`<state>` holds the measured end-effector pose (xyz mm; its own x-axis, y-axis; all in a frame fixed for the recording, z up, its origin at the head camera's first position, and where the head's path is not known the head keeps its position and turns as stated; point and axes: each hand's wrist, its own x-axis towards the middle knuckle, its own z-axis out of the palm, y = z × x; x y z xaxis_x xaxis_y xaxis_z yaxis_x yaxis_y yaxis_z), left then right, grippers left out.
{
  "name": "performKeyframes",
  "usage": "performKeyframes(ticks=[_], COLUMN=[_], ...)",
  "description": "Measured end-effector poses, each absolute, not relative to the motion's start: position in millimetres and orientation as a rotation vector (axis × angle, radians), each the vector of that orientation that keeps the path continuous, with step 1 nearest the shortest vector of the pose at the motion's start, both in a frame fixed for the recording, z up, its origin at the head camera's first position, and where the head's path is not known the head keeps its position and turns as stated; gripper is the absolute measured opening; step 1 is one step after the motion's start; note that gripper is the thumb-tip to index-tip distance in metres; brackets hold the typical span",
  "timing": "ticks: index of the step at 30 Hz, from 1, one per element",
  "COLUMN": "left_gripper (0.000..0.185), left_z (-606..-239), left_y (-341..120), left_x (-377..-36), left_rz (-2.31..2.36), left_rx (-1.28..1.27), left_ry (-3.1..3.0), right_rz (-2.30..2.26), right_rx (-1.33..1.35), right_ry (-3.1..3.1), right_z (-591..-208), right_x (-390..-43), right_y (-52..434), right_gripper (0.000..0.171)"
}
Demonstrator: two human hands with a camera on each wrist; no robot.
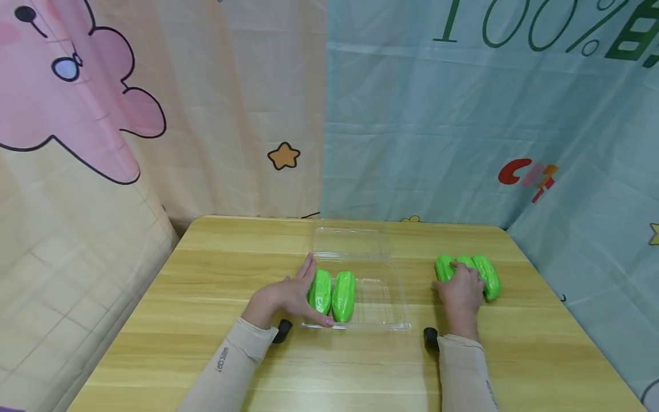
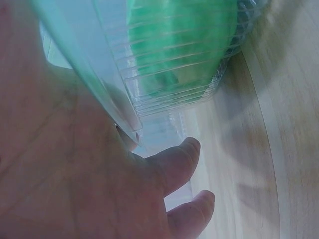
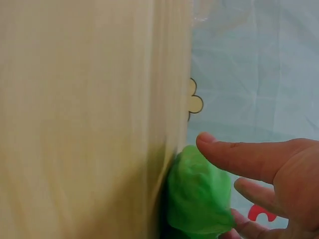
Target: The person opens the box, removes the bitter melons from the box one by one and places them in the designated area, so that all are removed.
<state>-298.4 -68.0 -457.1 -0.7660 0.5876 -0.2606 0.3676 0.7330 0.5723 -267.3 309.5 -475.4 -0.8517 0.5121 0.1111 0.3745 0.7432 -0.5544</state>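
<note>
A clear plastic box (image 1: 382,303) lies with its lid (image 1: 350,241) folded back behind it. Two glossy green toy cucumbers (image 1: 343,296) sit side by side in its left half. My left hand (image 1: 290,294) rests against the box's left side, fingers straight and thumb along the front rim. The left wrist view shows green through the ribbed wall (image 2: 164,74). To the right, my right hand (image 1: 460,294) straddles the leftmost cucumber (image 1: 444,266) of three, thumb on one side and fingers on the other. That cucumber's near end (image 3: 197,199) shows in the right wrist view.
The wooden table (image 1: 360,375) ends at a back edge in front of printed curtains (image 1: 247,114). Just right of my right hand lies another green cucumber (image 1: 488,277), with a third between. Black wrist mounts (image 1: 431,339) hang under both wrists.
</note>
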Motion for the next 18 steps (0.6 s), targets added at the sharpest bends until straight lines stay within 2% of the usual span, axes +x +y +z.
performKeyframes(ticks=[8, 14, 18], left_gripper=[0.152, 0.153, 0.152], left_z=[-456.9, -454.8, -454.7], left_y=[-69.8, -69.2, -69.7], left_x=[-297.8, -299.0, -298.0], left_rz=[0.7, 0.691, 0.693], left_rx=[0.73, 0.725, 0.72], left_ry=[2.501, 2.5, 2.502], right_rz=[0.862, 1.403, 1.66], right_rx=[-0.66, -0.42, -0.282], right_ry=[-2.678, -2.61, -2.624], right_z=[-447.4, -421.4, -410.9], right_x=[-264.0, -262.8, -264.1], right_y=[302.5, 285.8, 267.9], right_gripper=[0.08, 0.102, 0.107])
